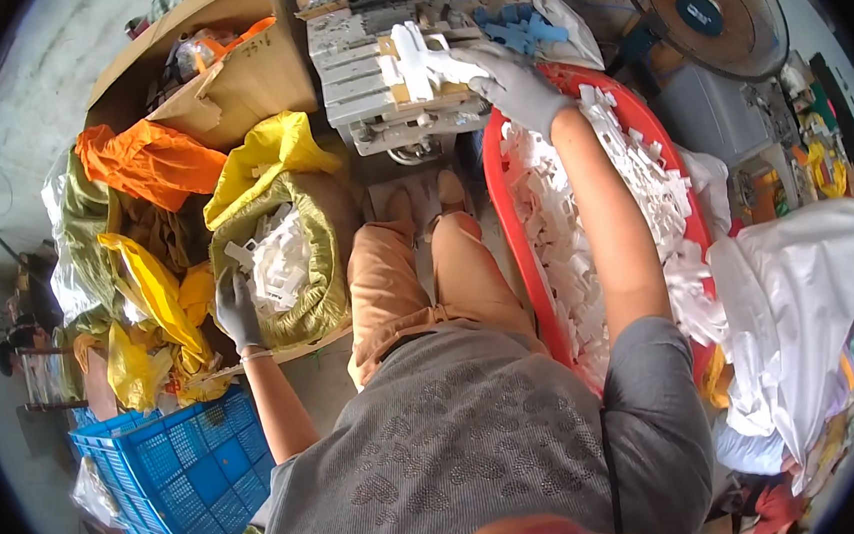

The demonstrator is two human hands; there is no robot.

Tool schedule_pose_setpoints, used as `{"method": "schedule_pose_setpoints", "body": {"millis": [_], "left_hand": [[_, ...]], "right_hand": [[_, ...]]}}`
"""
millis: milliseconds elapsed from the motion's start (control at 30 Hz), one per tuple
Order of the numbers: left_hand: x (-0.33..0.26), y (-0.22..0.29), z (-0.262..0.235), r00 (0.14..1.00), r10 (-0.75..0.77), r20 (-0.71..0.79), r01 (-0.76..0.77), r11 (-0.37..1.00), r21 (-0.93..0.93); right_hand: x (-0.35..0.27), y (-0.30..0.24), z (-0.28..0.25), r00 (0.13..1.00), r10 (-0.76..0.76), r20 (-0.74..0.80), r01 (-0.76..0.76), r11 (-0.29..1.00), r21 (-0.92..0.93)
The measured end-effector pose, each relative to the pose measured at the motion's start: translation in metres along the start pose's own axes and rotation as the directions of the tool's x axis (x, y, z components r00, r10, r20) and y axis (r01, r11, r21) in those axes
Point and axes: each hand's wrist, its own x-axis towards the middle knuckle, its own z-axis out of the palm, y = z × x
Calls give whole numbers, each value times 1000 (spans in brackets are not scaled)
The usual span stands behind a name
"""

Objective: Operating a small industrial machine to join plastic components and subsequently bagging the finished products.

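My right hand [513, 84], in a grey glove, reaches forward and grips a white plastic part [418, 59] lying on the white frame-like machine block [357, 82] in front of me. Beneath my right forearm a red tub [493, 176] is heaped with several white plastic parts [565, 236]. My left hand [236, 310], also in a grey glove, is at the near edge of an open green sack [322, 275] filled with white plastic parts [281, 263]; its fingers curl on the sack's rim, next to the parts.
A blue plastic crate [178, 482] stands at my lower left. Orange and yellow bags [153, 163] and a cardboard box [230, 62] lie at the back left. A bag of blue parts [520, 24], a floor fan [702, 4] and white cloth [801, 298] are on the right.
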Motion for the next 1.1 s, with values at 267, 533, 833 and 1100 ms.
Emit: {"method": "schedule_pose_setpoints", "body": {"millis": [267,533,833,1100], "left_hand": [[-12,6,53,950,124,288,-85,986,-144],[-8,18,85,842,119,526,-27,984,-179],[-21,40,111,767,204,608,-151,979,-138],[-26,40,108,733,186,654,-151,982,-111]], "right_hand": [[-76,-46,48,886,1,-463,18,999,36],[-291,-34,107,859,470,-203,-438,880,187],[-423,-2,59,483,575,-661,-851,486,-199],[-448,-31,83,573,728,-377,-806,584,-97]]}}
